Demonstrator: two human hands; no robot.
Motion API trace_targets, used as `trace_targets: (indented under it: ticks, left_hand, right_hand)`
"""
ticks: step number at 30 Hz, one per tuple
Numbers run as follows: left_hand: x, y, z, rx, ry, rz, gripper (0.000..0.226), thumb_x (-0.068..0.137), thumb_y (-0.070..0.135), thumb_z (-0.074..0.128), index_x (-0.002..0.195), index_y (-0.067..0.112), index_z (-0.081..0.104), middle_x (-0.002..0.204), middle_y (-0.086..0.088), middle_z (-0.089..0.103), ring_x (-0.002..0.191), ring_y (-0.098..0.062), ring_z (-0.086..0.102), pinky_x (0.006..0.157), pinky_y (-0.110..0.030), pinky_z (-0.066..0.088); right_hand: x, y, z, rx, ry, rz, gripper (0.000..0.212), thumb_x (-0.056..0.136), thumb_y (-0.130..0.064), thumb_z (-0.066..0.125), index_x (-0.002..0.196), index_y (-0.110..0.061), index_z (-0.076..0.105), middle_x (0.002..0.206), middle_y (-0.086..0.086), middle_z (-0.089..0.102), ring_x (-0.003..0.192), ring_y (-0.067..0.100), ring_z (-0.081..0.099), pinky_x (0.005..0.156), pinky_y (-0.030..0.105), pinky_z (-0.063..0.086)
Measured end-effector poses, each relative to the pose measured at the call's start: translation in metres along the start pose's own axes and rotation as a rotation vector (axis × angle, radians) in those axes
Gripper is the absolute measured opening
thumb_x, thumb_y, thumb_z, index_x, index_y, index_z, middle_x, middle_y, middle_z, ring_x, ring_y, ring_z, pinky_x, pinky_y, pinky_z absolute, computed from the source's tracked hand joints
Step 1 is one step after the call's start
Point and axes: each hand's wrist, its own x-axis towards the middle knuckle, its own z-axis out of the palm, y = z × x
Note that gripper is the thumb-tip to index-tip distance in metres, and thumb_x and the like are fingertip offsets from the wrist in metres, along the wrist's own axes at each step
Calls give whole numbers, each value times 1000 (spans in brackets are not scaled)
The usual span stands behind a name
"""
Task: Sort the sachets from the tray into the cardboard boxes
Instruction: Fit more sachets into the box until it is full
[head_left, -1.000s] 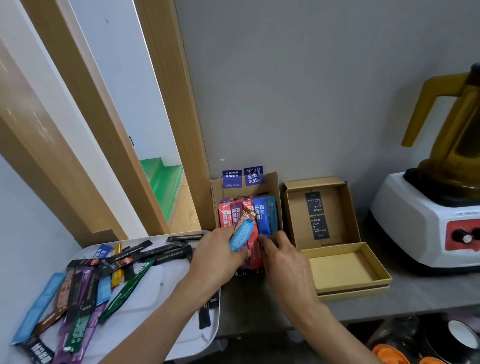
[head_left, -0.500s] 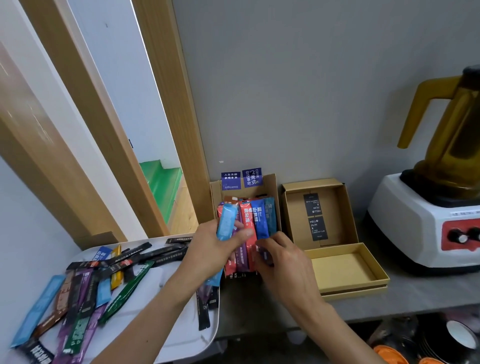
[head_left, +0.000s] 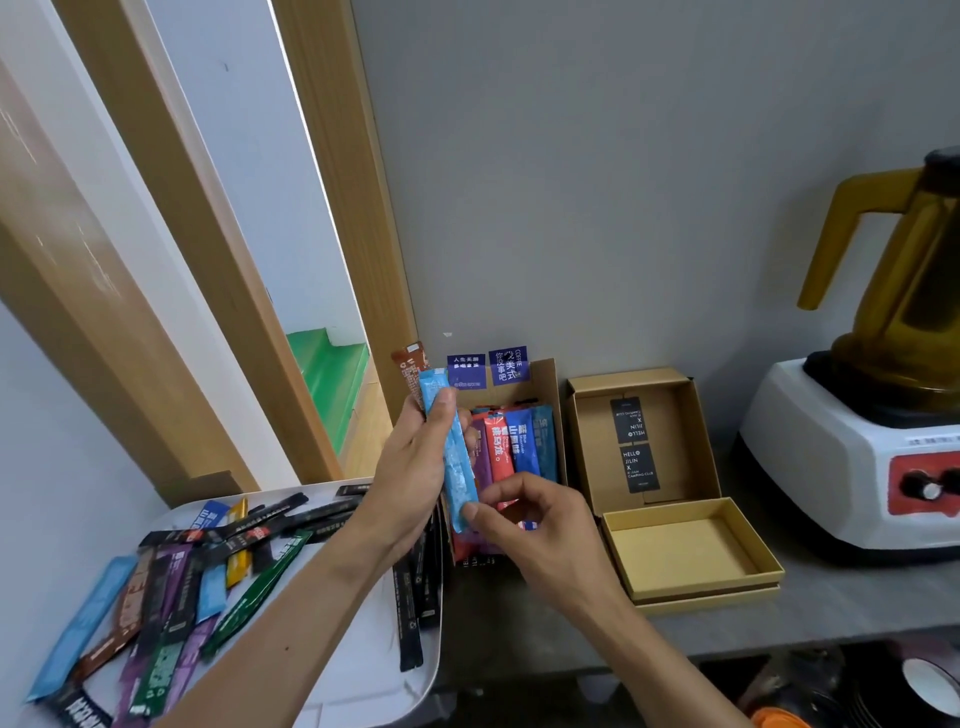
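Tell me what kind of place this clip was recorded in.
Probably a drinks-prep corner of a café or office pantry: a blender with an amber jug stands on the grey counter, and coffee sachets stand in a cardboard box against the wall.

Brown sachet mostly behind blue sachet; blender partly beyond right edge.

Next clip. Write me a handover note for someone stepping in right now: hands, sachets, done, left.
Hands: left hand grips a light blue sachet and a brown sachet upright; right hand pinches the blue one's lower end.
Done: a row of sachets stands in the left cardboard box.
Left: both held sachets, plus the loose sachets on the tray; the right cardboard box holds only black cards.
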Motion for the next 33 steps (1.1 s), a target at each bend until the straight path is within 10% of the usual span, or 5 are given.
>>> trace_targets:
  ticks: [6,13,24,33]
  left_hand:
    - [-3,-2,0,32,-1,-17,45,87,48,57,128,28,51,117,-4,68,106,-13,73,85,-37,62]
    - [4,16,-17,48,1,-27,35,93,54,57,89,20,51,64,2,48,56,-8,48,57,-26,44]
    - [6,14,-18,35,-53,-103,60,84,61,60,113,9,64,60,3,49,51,-6,41,51,-20,37]
    - [1,-1,-27,283,-20,-32,29,98,32,63,119,12,64,63,1,54,53,-6,47,51,-21,40]
  right_hand:
    - [2,-2,-3,16,-25,-18,21,86,-32,82,97,-19,70,101,-1,74,97,16,74,72,34,65]
    - [0,4,-22,-95,151,-168,22,85,-26,80,92,-20,60,113,-7,68,115,8,66,64,23,62]
    - [2,10,-32,-327,119,-382,20,81,-33,76,94,-38,62,120,-25,53,132,8,52,77,23,64]
    - [3,-10,-42,430,257,-28,41,80,-16,80,114,-17,56,109,-2,75,110,19,74,65,31,63]
